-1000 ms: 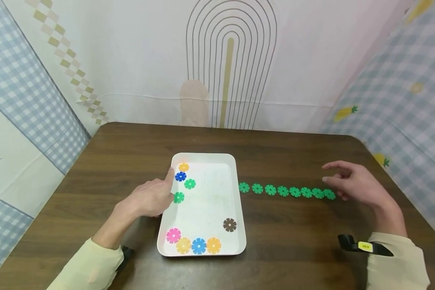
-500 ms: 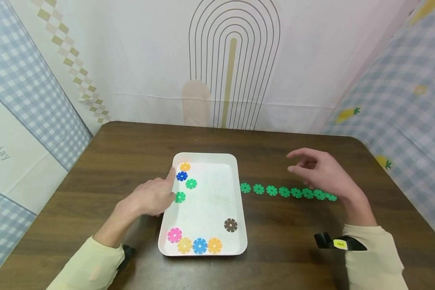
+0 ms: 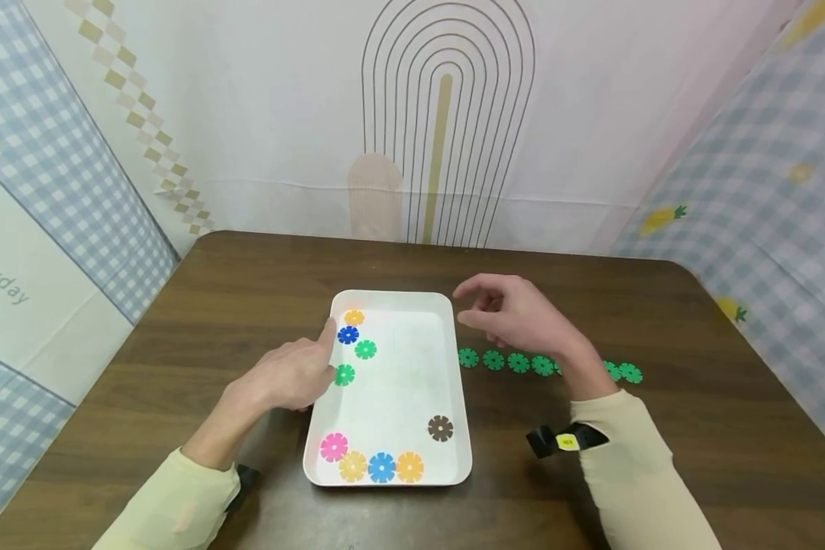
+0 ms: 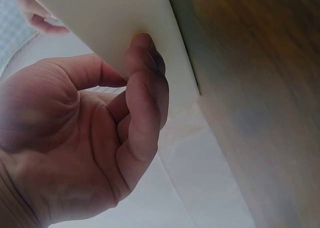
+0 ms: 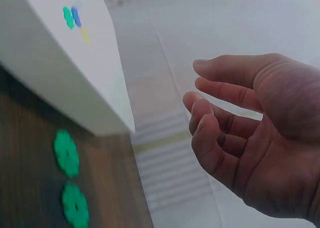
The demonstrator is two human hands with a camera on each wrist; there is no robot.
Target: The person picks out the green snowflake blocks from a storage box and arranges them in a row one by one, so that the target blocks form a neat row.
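A shallow white tray (image 3: 399,393) lies on the table with several notched plastic discs in it. My left hand (image 3: 292,374) grips the tray's left wall; in the left wrist view its fingertips (image 4: 142,50) press against the outside. Close by that hand, inside the tray, are two green discs (image 3: 366,349), a dark blue disc (image 3: 347,334) and an orange disc (image 3: 354,318). Over the tray's upper right side hovers my right hand (image 3: 516,313), fingers loosely bent and nothing between them. Part of a row of green discs (image 3: 493,360) is hidden beneath the right forearm.
At the tray's near end lie a pink disc (image 3: 334,447), a yellow disc (image 3: 352,466), a light blue disc (image 3: 381,467) and another orange disc (image 3: 409,467). A brown disc (image 3: 441,428) is near its right wall. Curtain cloth (image 3: 282,114) hangs behind the wooden table (image 3: 261,275).
My right hand has moved left, from the right end of the green row to the tray's right side. The left hand keeps its hold on the tray, and the discs stay put.
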